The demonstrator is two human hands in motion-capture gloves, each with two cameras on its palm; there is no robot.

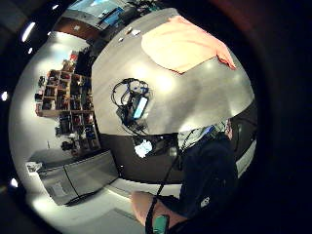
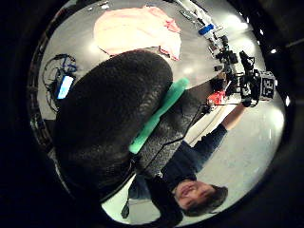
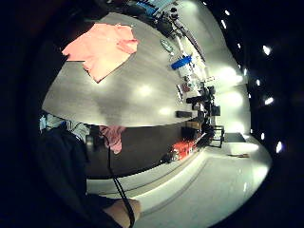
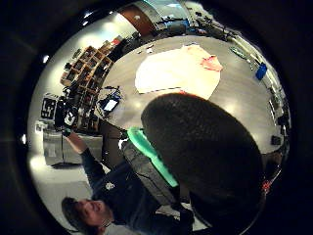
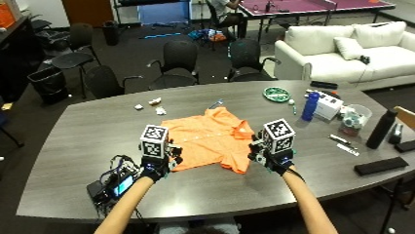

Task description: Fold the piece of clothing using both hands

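Note:
An orange shirt [image 5: 204, 139] lies spread flat on the grey table [image 5: 84, 136], collar toward the far side. My left hand [image 5: 158, 165] hovers over the shirt's near left corner. My right hand [image 5: 273, 160] hovers just beyond its near right corner. Neither hand holds cloth. The palm views look down on the shirt [image 1: 183, 46] [image 2: 135, 28] [image 3: 102, 45] [image 4: 176, 71] from well above the table. A gloved thumb [image 2: 109, 118] crosses the left thumb side view, and another [image 4: 205, 142] crosses the right one, with nothing in their grasp.
A small device with tangled cables [image 5: 113, 187] sits near the table's front left edge. To the right stand a blue bottle [image 5: 311, 106], a green plate [image 5: 277, 93], a black bottle [image 5: 379, 128] and a black case [image 5: 381, 166]. Chairs line the far side.

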